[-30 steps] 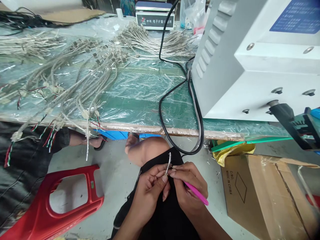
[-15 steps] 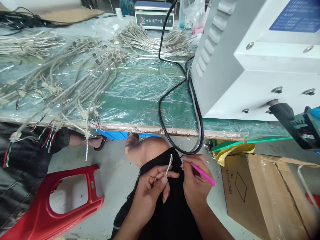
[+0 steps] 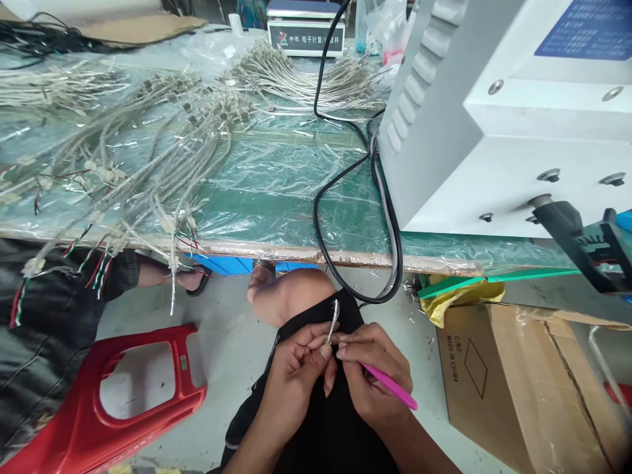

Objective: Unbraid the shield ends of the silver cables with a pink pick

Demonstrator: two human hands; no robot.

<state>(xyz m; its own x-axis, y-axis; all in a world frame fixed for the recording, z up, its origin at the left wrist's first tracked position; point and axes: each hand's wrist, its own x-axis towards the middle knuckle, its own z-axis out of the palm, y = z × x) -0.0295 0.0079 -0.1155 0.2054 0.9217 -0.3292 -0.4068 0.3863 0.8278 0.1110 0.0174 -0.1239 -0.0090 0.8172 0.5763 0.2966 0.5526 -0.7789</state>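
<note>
Over my lap, my left hand (image 3: 302,365) is closed on a short cable end (image 3: 335,316), pinched between thumb and fingers. Its silvery braided shield stands up above the fingertips. My right hand (image 3: 378,372) is wrapped round a slim pink tool (image 3: 392,387), whose handle points down to the right. The working tip of that tool is hidden by the fingers, so its kind is unclear. Right fingertips meet the left ones just at the base of the braid. On the bench to the left, a bundle of clear-jacketed cables (image 3: 162,164) hangs red, green, white and black wire ends over the edge.
A grey-white machine (image 3: 444,131) stands at the right of the bench, with a black cable (image 3: 316,210) looping over the edge. More cables (image 3: 316,85) lie before a scale (image 3: 306,41). A red stool (image 3: 148,428), another person's leg (image 3: 158,273) and a cardboard box (image 3: 494,382) flank me.
My right hand has moved left and slightly down with the pink tool, from beside the cable end to against my left fingertips. My left hand stays nearly in place.
</note>
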